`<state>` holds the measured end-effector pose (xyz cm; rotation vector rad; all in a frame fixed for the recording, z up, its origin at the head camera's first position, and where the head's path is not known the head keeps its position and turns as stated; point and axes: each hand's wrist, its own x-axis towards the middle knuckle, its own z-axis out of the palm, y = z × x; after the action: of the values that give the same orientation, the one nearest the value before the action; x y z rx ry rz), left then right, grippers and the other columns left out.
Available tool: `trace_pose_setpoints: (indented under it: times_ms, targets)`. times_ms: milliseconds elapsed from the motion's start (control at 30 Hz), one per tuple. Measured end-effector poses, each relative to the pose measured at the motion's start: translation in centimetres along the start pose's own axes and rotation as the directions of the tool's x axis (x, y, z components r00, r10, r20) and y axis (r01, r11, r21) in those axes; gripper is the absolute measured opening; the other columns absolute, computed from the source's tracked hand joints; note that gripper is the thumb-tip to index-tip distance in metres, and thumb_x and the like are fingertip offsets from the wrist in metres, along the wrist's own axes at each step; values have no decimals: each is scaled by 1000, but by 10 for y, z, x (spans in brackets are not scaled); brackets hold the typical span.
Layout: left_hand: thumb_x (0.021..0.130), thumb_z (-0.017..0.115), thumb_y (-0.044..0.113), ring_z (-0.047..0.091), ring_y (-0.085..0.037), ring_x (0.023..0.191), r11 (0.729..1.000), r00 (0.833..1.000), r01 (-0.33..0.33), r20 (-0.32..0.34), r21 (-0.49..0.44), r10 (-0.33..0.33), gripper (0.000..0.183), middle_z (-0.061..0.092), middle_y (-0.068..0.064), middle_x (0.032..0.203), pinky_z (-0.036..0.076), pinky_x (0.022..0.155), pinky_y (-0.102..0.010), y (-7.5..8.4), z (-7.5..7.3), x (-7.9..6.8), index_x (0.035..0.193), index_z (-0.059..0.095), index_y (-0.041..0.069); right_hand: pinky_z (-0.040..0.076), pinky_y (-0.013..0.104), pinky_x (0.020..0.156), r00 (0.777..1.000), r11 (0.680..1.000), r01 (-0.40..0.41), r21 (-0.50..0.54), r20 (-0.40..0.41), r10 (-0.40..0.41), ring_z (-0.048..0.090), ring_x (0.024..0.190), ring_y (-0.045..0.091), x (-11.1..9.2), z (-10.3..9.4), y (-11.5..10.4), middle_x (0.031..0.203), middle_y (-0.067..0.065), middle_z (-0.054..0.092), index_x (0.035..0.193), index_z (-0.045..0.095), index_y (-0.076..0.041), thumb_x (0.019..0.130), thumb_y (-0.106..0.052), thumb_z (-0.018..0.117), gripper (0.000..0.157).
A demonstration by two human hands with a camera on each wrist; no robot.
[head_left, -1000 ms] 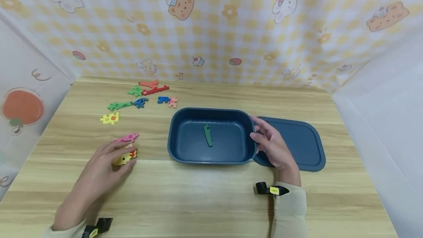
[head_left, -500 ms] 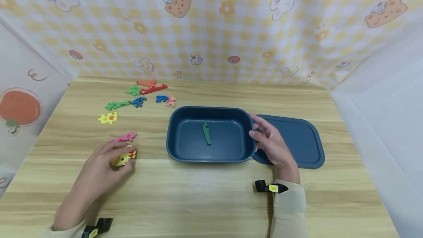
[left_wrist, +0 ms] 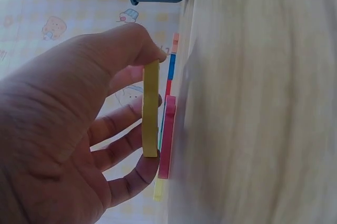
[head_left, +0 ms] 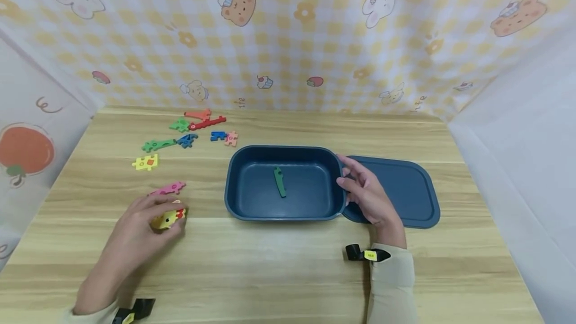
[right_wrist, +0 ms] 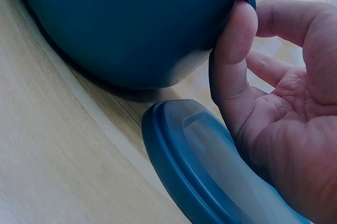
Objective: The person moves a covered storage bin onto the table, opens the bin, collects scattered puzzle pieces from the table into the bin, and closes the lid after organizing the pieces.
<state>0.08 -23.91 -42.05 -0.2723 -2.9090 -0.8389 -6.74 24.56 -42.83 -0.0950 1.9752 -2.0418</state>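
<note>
My left hand (head_left: pixel 139 229) holds a thick yellow puzzle piece (head_left: pixel 167 219) with an eye and a red patch, between thumb and fingers. In the left wrist view this yellow piece (left_wrist: pixel 150 109) is seen edge-on, slightly apart from the tabletop. Just beyond it lies a pink piece (head_left: pixel 170 188), partly hidden by the fingers. My right hand (head_left: pixel 371 194) grips the right rim of a dark blue box (head_left: pixel 252 214), thumb on one side and fingers on the other. Inside the box lies one dark green piece (head_left: pixel 280 182). The right wrist view shows the box wall (right_wrist: pixel 131 34) close up.
A dark blue lid (head_left: pixel 407 194) lies flat to the right, partly under the right hand. Toward the back left are a yellow piece (head_left: pixel 146 162), a light green piece (head_left: pixel 157 145), a red strip (head_left: pixel 208 123), a salmon piece (head_left: pixel 231 138) and several others. A checked cloth (head_left: pixel 288 54) hangs behind.
The head view has shifted slightly, so the scene sits a little further left. Both hands keep their holds, with no clear movement over the table.
</note>
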Motion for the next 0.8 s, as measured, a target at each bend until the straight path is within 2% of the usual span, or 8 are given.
trace_pose_setpoints:
  times_ms: [233,400,633,800]
  targets:
    - [81,88,11,56,-44,126,998,998,-57,-15,3,57,34,69,-17,138,44,100,-70,0,2,1,114,83,14,54,20,59,1000,1000,5,6,-5,-5,54,78,4,0,1,0,115,-3,49,165,35,-11,107,-9,59,62]
    - [81,88,8,55,-44,129,998,998,-62,-13,-4,62,35,68,-18,140,44,100,-69,1,4,1,116,83,13,54,20,59,1000,1000,2,4,-4,-2,54,77,4,-1,1,0,114,-3,49,165,35,-11,107,-10,59,62]
    - [79,88,3,56,-43,128,994,994,-106,-35,-6,106,37,69,-16,138,45,101,-67,10,2,5,115,83,12,55,20,58,1000,1000,4,11,1,-4,55,76,4,-1,1,-1,114,-4,50,165,35,-10,107,-10,59,62]
    - [79,88,2,60,-38,122,988,986,-155,-59,11,156,38,72,-15,131,49,95,-54,14,3,12,115,83,12,55,20,58,1000,1000,3,4,1,-3,54,78,4,-1,1,-1,114,-4,49,165,35,-11,107,-10,59,62]
